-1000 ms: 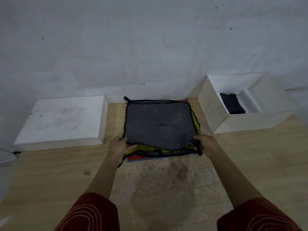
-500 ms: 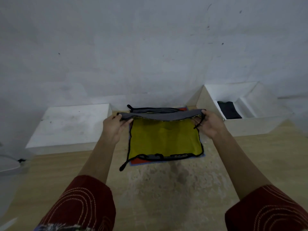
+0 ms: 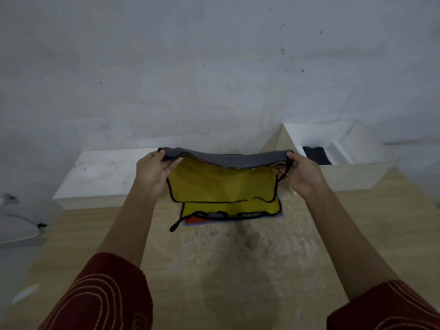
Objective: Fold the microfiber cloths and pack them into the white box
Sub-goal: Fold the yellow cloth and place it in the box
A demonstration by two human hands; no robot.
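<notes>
I hold a cloth, grey on one side and yellow on the other with black trim, lifted off the table and hanging toward me. My left hand pinches its upper left corner and my right hand pinches its upper right corner. Under it a stack of cloths lies flat on the table: a yellow one on top, with red and blue edges showing below. The open white box stands at the back right with a dark folded cloth inside.
A closed white box lid or block lies at the back left against the wall. A grey-white object sits at the left table edge. The wooden table has a worn pale patch in front of the stack.
Both hands lifted the grey cloth's near edge off the stack, carried it up and back, and now hold the whole cloth in the air, showing its yellow side.
</notes>
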